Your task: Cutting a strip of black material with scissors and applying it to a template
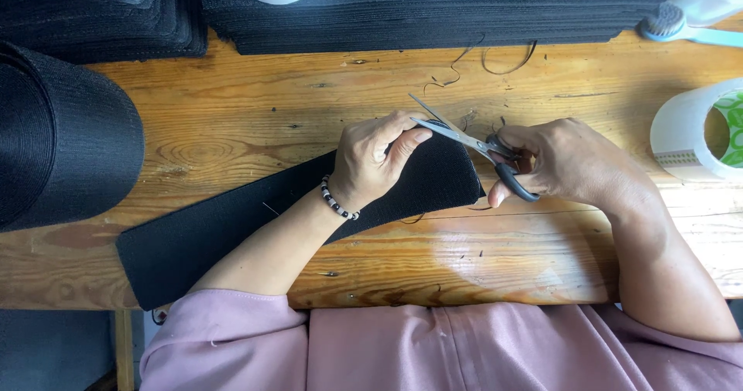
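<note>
A: Obs. 1, strip?
B: Black strip point(232, 232) lies flat on the wooden table point(232, 112), running from 8 o'clock up to centre. Left hand point(371, 163) is clamped on its rounded end, thumb on top.

A: Scissors?
B: Scissors point(472, 145) in right hand point(561, 163), fingers closed through the black handles; blades slightly apart, at the strip's upper edge.

A: Surroundings?
B: Black roll point(62, 140) at 9 o'clock. Black stacks point(433, 20) at 12. Brush point(665, 23) at 1. Tape roll point(696, 132) at 3. Loose threads point(464, 62) just above the blades.
</note>
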